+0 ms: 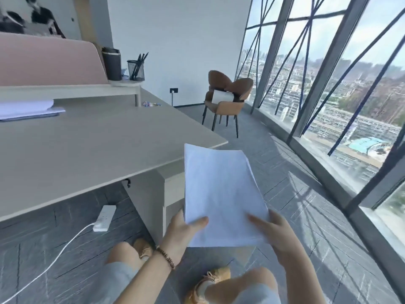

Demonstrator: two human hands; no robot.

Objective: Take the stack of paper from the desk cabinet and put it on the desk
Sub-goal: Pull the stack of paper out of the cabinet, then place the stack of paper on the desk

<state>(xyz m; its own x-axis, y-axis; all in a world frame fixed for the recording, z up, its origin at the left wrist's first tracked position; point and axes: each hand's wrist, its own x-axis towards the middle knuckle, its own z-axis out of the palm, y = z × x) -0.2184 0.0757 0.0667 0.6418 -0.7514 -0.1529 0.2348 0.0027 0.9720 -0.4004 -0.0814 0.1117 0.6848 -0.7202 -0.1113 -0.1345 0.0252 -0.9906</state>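
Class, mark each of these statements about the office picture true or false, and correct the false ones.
1. Both hands hold the stack of paper. True: the left hand and right hand grip its near edge.
2. The stack already lies on the desk. False: it is held in the air beside the desk's corner.
3. The pen holder is empty. False: dark pens stand in it.
4. A white power strip lies on the floor under the desk. True.
5. The brown chair stands near the window. True.
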